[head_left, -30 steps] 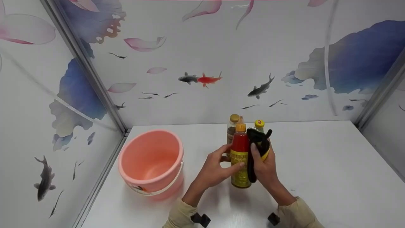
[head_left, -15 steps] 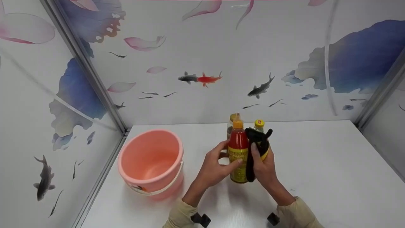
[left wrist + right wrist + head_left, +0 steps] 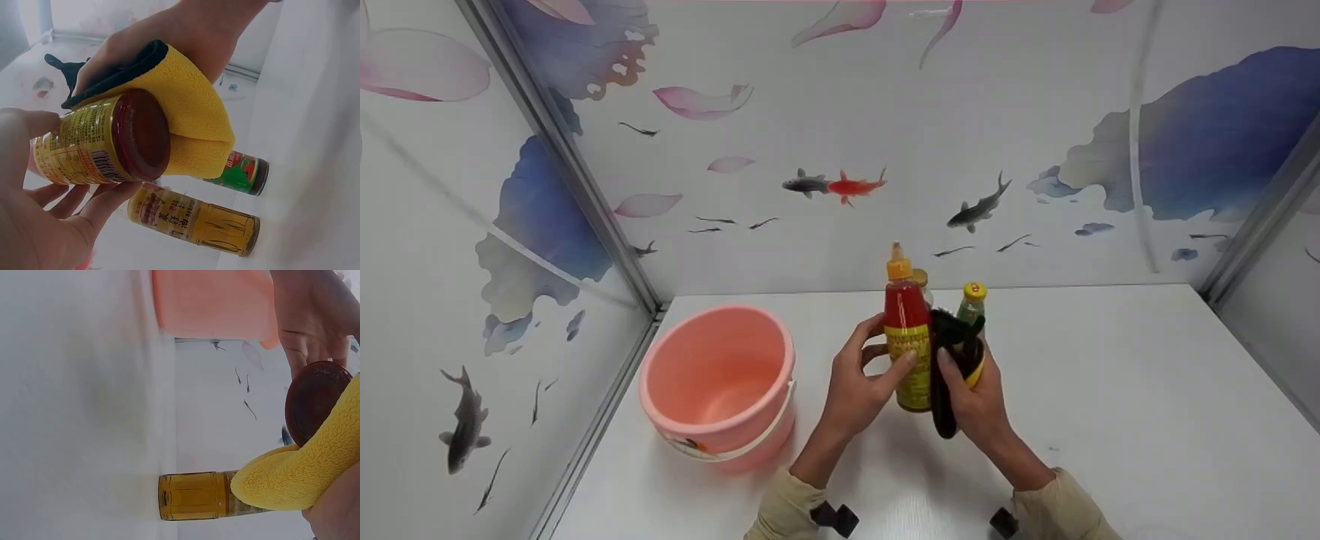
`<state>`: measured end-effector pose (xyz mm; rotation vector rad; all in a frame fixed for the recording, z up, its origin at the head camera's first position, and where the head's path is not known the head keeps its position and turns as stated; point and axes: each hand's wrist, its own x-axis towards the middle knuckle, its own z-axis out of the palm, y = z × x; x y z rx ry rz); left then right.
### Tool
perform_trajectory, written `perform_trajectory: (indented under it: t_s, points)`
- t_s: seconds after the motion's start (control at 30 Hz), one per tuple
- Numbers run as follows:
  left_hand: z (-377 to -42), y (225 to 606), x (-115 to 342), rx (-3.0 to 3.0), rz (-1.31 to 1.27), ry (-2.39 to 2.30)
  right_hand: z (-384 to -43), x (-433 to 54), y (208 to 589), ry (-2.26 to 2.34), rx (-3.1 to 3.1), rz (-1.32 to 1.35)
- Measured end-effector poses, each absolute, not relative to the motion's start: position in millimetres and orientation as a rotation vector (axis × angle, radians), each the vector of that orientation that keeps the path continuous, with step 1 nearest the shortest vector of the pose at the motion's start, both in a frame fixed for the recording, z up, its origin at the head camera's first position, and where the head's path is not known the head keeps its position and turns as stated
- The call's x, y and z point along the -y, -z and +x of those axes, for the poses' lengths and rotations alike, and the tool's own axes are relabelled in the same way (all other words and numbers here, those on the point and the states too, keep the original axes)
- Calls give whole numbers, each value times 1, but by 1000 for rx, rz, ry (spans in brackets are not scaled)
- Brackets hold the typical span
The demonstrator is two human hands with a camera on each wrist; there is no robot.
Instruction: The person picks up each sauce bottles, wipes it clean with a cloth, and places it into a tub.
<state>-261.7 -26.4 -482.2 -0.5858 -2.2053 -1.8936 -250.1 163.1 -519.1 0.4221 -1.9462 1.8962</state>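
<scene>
My left hand grips a squeeze bottle of red sauce with a yellow label and an orange nozzle cap. The bottle is off the table, and its base shows in the left wrist view. My right hand holds a folded cloth, yellow and fluffy on one face with black edging, against the bottle's side. Behind them stand a bottle of golden oil and a bottle with a green and red label; in the head view the latter's yellow cap shows above the cloth.
A pink bucket with a white handle stands on the white table to the left of my hands. A printed wall panel rises along the table's back edge.
The sauce bottle has risen and shifted left in my left hand. My right hand has moved left with the cloth, exposing more of the yellow-capped bottle.
</scene>
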Motion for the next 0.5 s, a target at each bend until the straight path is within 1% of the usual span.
perform_trajectory:
  t_s: [0.3,0.5]
  points:
    - [-259,483,26,2238,-587,1928,-250,-162,520,-1897,1944,423]
    - [-258,483,27,2313,-687,1941,-251,-165,519,-1911,1909,412]
